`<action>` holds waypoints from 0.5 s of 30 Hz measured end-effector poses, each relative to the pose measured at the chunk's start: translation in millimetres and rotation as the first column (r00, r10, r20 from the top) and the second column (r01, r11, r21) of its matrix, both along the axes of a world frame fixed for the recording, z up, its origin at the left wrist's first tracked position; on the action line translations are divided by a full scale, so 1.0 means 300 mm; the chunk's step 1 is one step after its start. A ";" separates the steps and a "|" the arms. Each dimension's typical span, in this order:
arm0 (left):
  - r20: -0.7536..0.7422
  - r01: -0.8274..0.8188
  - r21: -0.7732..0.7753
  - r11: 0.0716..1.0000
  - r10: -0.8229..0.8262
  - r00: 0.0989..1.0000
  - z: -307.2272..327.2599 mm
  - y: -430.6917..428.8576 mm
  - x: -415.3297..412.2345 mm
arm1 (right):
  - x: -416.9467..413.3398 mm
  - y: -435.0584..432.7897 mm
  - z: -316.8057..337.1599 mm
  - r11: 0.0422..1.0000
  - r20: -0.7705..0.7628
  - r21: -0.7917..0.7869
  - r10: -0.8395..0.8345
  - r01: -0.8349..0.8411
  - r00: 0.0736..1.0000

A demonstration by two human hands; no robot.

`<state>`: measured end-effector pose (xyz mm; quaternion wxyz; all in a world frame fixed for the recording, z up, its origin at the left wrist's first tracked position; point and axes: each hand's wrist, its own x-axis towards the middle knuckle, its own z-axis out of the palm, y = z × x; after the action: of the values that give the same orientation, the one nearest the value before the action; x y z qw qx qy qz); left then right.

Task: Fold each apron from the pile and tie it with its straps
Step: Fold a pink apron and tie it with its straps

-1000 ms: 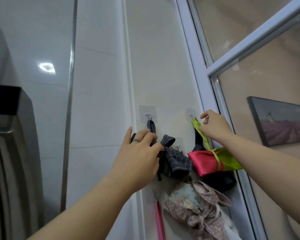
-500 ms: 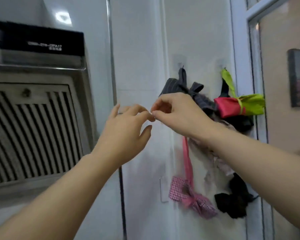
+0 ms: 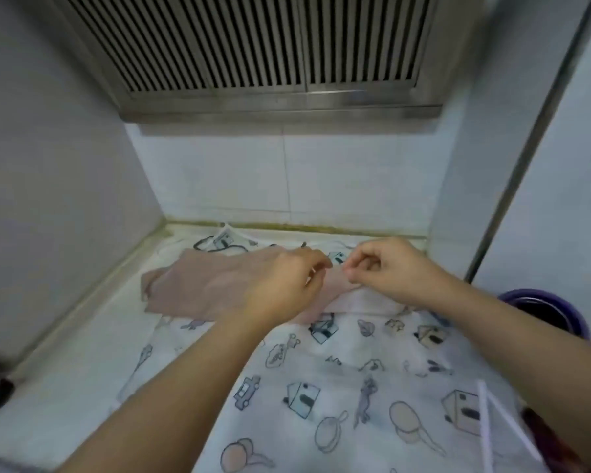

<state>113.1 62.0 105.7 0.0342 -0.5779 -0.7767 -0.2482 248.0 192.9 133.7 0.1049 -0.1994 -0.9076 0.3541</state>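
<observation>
Where the worktop (image 3: 65,387) meets the back tiles (image 3: 287,182), a pink apron (image 3: 212,285) lies flat across the far part of a printed apron (image 3: 355,370), its rumpled left edge near the raised lip along the left wall (image 3: 48,165). The printed apron spreads from the back to the near edge of view, leaving a bare strip of worktop on the left. The left hand (image 3: 287,285) and right hand (image 3: 386,268) hover close together over the pink apron's right end. The fingers of both are curled, tips nearly meeting, and the right thumb and forefinger are pinched together, but blur hides whether either hand has hold of anything. A hood (image 3: 253,46) overhangs the back. A purple bowl (image 3: 543,308) sits just beside the printed apron's right edge, and nearer the viewer two thin white strips (image 3: 485,421) lie on that cloth
</observation>
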 end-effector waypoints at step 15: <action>0.121 -0.070 -0.795 0.603 0.271 0.955 -0.633 -0.387 -0.300 | -0.382 -0.045 -0.670 0.636 0.371 -0.678 -0.138 0.369 0.918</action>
<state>23.1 -54.2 -84.3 -0.2865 -0.4249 -0.8570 0.0543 133.3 179.4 -67.4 -0.0668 -0.3999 -0.6549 0.6378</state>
